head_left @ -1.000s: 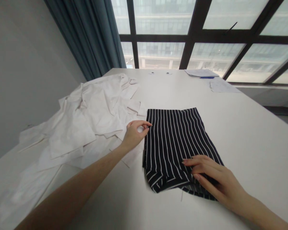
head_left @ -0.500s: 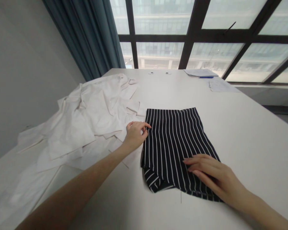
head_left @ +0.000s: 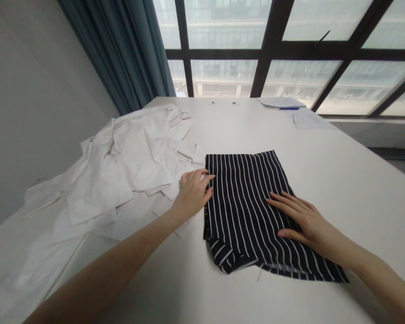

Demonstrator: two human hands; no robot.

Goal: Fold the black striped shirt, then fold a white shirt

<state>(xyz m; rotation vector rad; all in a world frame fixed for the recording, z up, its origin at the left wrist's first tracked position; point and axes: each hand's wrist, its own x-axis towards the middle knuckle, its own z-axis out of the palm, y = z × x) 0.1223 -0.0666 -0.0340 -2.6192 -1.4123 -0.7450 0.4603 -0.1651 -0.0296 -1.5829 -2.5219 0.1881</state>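
Compared with half a second earlier, the right hand (head_left: 305,225) is placed farther up the black-and-white striped cloth (head_left: 239,202), its fingers are straightened, and the cloth's lower right part is spread farther to the right; the fingers of the left hand (head_left: 193,192) are parted more. From left to right, a grey wall (head_left: 30,90) is seen first, then a blue-grey curtain (head_left: 128,49). Below it, white fabric (head_left: 131,153) is heaped in crumpled layers on the left of a white table (head_left: 249,130). Beside this heap, the left hand is held half curled, thumb and forefinger apart, fingertips set at the striped cloth's left edge; whether any fabric is gripped cannot be told. The striped cloth is laid on the table in the middle, its lower left corner rumpled and folded. A dark-framed window (head_left: 229,27) is seen beyond. The right hand is laid on the cloth's right side, palm down, fingers extended and nothing grasped. Farther back on the right, papers (head_left: 280,101) and a blue pen (head_left: 289,108) are placed near the table's far edge.
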